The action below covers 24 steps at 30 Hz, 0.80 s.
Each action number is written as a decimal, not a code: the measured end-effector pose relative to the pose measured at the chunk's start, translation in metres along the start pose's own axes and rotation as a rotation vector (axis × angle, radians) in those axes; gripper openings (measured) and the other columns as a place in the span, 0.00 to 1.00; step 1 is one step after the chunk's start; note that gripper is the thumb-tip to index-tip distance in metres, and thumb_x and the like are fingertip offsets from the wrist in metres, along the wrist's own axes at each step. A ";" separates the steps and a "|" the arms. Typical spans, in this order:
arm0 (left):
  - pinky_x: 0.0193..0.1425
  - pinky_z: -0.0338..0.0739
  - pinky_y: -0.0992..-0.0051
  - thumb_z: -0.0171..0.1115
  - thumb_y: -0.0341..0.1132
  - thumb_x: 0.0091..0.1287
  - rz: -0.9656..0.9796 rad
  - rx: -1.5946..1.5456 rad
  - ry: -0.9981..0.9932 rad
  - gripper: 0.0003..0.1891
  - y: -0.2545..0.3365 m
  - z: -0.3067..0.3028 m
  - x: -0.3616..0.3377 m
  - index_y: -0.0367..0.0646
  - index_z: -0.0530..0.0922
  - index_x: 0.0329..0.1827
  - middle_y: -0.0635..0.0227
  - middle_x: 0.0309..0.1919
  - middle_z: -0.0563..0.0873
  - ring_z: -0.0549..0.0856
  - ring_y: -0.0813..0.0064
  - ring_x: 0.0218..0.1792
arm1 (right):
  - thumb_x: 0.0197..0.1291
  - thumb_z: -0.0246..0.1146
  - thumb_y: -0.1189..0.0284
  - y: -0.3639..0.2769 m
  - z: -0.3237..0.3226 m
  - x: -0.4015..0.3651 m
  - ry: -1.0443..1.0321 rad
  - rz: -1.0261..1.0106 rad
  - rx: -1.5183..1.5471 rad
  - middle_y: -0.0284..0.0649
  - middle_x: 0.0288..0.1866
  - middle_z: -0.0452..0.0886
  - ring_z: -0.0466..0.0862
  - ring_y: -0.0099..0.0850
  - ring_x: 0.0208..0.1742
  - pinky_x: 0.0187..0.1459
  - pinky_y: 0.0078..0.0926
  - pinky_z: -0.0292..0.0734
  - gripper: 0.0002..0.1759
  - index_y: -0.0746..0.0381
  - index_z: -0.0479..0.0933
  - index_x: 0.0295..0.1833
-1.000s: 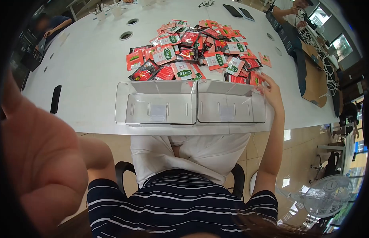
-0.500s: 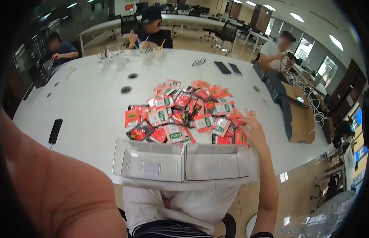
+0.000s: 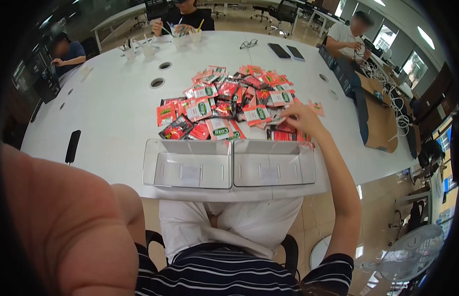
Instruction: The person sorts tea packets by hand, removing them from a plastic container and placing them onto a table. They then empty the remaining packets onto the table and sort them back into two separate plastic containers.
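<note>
A heap of small red, pink and white sachets (image 3: 228, 92) lies on the white table. At its right front edge my right hand (image 3: 307, 121) has its fingers bent and pinched on the edge of a white-and-green sachet (image 3: 275, 120), which looks tilted. Between the heap and my lap stand two clear plastic bins side by side, the left bin (image 3: 192, 172) and the right bin (image 3: 275, 172); no sachets show in either. My left hand (image 3: 74, 222) looms very close to the camera at lower left, its palm side large and its fingers out of sight.
A black phone-like object (image 3: 73, 146) lies at the left. Two phones (image 3: 287, 51) and glasses (image 3: 248, 44) lie farther back, near cups of pens (image 3: 182, 39). An open cardboard box (image 3: 372, 116) and white cables stand at the right. Three other people sit around the table.
The view has tipped downward, so the table sits higher in the frame. My right hand has moved left onto a sachet, which has turned. My left hand stays close to the camera.
</note>
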<state>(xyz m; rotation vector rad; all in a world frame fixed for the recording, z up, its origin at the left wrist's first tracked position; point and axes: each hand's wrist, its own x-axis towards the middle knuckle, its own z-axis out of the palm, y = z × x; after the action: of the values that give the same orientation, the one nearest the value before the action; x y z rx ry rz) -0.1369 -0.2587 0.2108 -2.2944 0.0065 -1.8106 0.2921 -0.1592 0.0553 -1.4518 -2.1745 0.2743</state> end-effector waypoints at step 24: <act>0.56 0.74 0.71 0.70 0.31 0.58 -0.607 -0.178 -0.509 0.17 0.059 0.113 -0.151 0.45 0.82 0.52 0.68 0.49 0.87 0.85 0.71 0.50 | 0.58 0.63 0.67 0.046 0.025 0.054 0.143 0.066 -0.369 0.45 0.39 0.85 0.84 0.46 0.40 0.42 0.44 0.78 0.20 0.54 0.78 0.57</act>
<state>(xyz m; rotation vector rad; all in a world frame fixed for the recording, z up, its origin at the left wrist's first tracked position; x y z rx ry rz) -0.0572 -0.2764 0.0305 -3.0596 -0.7032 -1.4068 0.2998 -0.0893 0.0304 -1.6826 -2.1392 -0.2156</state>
